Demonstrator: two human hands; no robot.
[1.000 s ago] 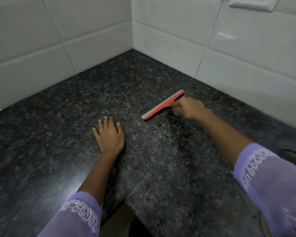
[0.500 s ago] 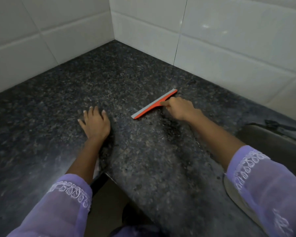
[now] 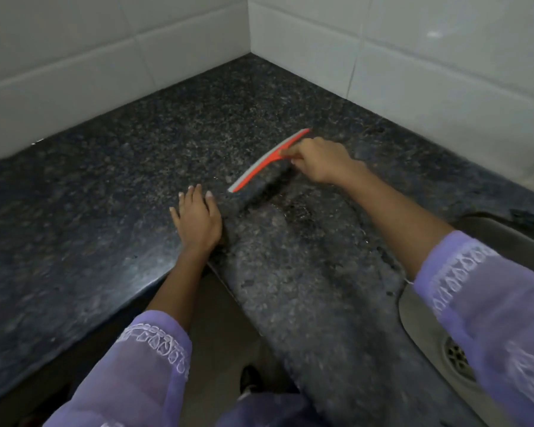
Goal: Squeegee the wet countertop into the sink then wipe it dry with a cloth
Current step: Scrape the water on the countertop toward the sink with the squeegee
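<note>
The right hand has its fingers curled tight around the handle of the orange squeegee, whose blade lies on the dark counter and runs out past the fingertips on both sides. The left hand rests flat, fingers together, their tips just short of the blade's near end. The sink lies behind the right wrist.

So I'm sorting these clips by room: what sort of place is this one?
Most likely a home kitchen. A dark speckled stone countertop runs into a corner of white tiled walls, and a steel sink with a drain is set into it at the right.
</note>
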